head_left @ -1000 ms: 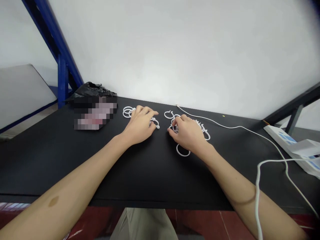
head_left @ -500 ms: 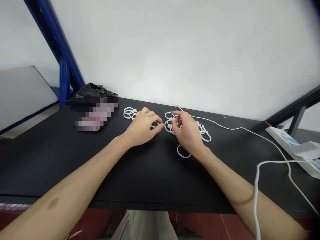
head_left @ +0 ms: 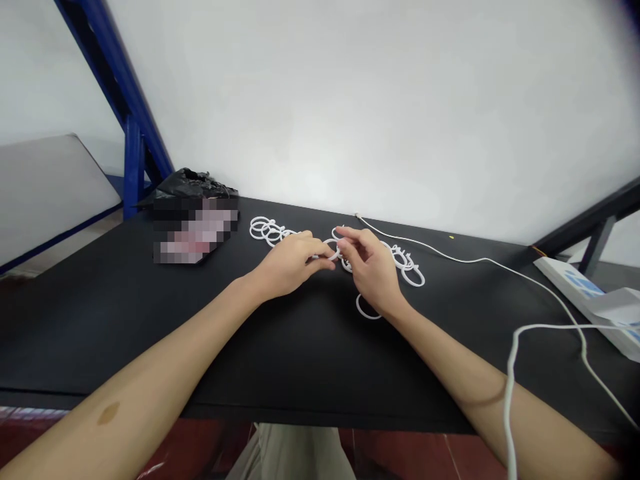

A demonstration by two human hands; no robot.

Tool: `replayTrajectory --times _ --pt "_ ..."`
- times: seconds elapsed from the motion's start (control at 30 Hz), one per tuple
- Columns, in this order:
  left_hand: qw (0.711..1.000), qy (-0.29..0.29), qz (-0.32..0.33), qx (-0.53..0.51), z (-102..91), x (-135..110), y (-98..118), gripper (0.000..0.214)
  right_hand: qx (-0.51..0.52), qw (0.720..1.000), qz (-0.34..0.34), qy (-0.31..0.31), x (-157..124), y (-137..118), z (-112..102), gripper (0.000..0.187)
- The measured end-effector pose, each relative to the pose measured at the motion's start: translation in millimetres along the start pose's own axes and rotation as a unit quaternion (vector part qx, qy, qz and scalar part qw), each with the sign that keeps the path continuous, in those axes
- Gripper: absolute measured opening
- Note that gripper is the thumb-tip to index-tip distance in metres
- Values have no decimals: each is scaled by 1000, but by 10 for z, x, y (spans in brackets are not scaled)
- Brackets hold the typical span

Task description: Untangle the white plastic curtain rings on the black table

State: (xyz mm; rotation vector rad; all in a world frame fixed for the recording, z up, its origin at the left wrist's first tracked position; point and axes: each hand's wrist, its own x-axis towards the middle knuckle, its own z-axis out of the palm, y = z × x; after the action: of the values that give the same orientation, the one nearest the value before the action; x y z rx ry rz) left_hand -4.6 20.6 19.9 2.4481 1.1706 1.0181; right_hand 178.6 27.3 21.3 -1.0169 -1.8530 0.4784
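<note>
Near the centre of the frame, the left hand (head_left: pixel 289 267) is pinching a white ring (head_left: pixel 331 241) between thumb and forefinger, while the right hand (head_left: pixel 375 273) is curving in from the other side, its forefinger standing out and its thumb reaching the ring's edge (whether it is gripping, I cannot tell). The left fingers are hiding the near end of a chain of rings (head_left: pixel 265 231) left of centre; the right hand is covering much of a ring pile (head_left: pixel 400 257) right of centre and part of a loose ring (head_left: pixel 367 317) just below it. Blurred blocks are masking something beside a black bag (head_left: pixel 187 181) at left, and the right edge is cutting off a white-and-blue box (head_left: pixel 570 277). Two hands, one pinched ring, one loose ring, one bag and one box are showing; the clustered rings are overlapping too much for counting. A white cable (head_left: pixel 440 250) is crossing the black table (head_left: pixel 320 360) at right.
</note>
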Motion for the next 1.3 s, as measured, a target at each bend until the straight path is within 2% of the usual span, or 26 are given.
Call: replayTrajectory --times 0.2,0.3,0.4,0.47,0.57,0.67,0.73,0.8,0.87,0.93,1.03,1.1,1.2,1.3 --pt "1000 8 18 18 51 -8 -33 9 49 996 78 -7 45 30 10 11" --pt "1000 19 20 14 53 -22 -11 13 35 997 66 -3 50 3 -2 12" --pt "999 30 28 30 43 -23 -1 16 -4 1000 18 -6 48 -3 -25 13" --pt "996 50 20 72 25 -18 -17 18 -44 999 -14 0 55 20 -46 17" --pt "980 94 -44 172 -9 -18 -80 21 -152 988 -34 -2 73 95 -75 28" --pt "959 106 -105 242 -21 -34 -144 22 -296 953 -50 -46 72 197 -82 30" --pt "954 108 -111 255 -11 -42 -154 22 -356 929 -69 -80 60 259 -73 26" --pt "958 109 -97 246 6 -41 -133 22 -376 918 -83 -98 49 293 -63 17" --pt "967 98 -81 219 21 -33 -95 22 -368 920 -89 -98 48 287 -60 9" --pt "979 74 -64 176 28 -26 -55 22 -333 936 -89 -74 56 236 -64 8" --pt "993 35 -30 108 20 -23 -6 24 -228 970 -76 -30 61 109 -71 10" --pt "997 13 -15 77 6 -26 18 26 -141 989 -48 -25 48 28 -65 13" --pt "998 -15 -18 53 -11 -31 36 29 -47 998 -2 -34 13 -35 -43 16" --pt "999 -34 -21 37 0 -30 25 30 -9 1000 16 -17 -10 -38 -18 15"
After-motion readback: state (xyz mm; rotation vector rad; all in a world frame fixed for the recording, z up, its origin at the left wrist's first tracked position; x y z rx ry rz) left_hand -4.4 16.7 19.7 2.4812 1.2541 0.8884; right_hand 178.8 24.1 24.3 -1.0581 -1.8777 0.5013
